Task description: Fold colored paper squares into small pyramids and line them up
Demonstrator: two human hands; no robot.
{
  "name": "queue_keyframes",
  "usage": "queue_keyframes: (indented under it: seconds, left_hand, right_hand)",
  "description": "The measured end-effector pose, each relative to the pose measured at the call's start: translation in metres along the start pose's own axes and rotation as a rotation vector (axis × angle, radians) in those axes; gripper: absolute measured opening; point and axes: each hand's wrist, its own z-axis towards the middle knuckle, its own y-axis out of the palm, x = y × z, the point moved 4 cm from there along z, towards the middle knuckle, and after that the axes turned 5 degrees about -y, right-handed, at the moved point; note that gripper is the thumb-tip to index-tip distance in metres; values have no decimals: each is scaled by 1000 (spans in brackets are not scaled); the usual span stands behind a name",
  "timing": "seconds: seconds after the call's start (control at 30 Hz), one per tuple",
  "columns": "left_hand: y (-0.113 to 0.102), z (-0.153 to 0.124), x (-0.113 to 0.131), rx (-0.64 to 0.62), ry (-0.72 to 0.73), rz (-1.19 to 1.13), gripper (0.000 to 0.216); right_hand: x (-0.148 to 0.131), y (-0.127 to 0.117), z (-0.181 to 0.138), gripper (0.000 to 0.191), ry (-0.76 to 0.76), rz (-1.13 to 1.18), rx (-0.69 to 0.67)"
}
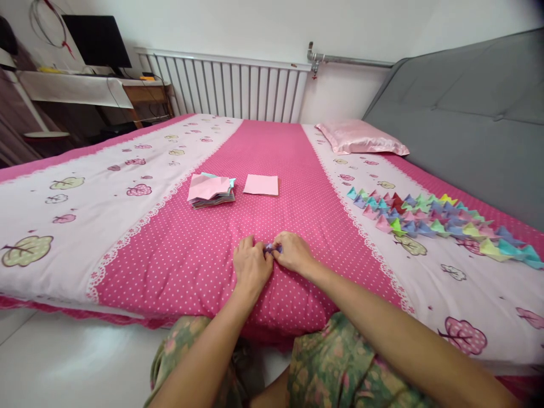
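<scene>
I watched the left hand [254, 263] and the right hand [292, 251] meet at the near edge of the bed, the fingers of each pinched closed on a small purple piece of folded paper [272, 247]. That piece sat between the two sets of fingertips, low over the bright pink, white-dotted bedspread [272, 153]. I could not tell whether it touched the cloth, and the fingers hid much of its shape.

Beyond the left hand I saw an uneven stack of square paper sheets [208, 186], pale pink on top with light blue peeking out. Just to the right of the stack, apart from it, a single flat pale pink paper square [261, 185] lay on the dotted cloth.

Well to the right of both hands, I saw rows of small, pointed, many-coloured paper shapes [440, 228]. Past them, a shiny pale pink pillow [361, 137] lay beside a grey padded headboard [467, 107].
</scene>
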Motion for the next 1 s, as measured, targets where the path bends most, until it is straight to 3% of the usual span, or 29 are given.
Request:
queue_keyframes:
  seconds: [0.6, 1.0]
  left_hand:
    - [1, 6, -2, -73, 33, -18, 27]
    - [-9, 1, -1, 52, 26, 77, 23]
  right_hand:
    - [-2, -2, -2, 18, -29, 40, 17]
    - [0, 1, 4, 14, -51, 113, -29]
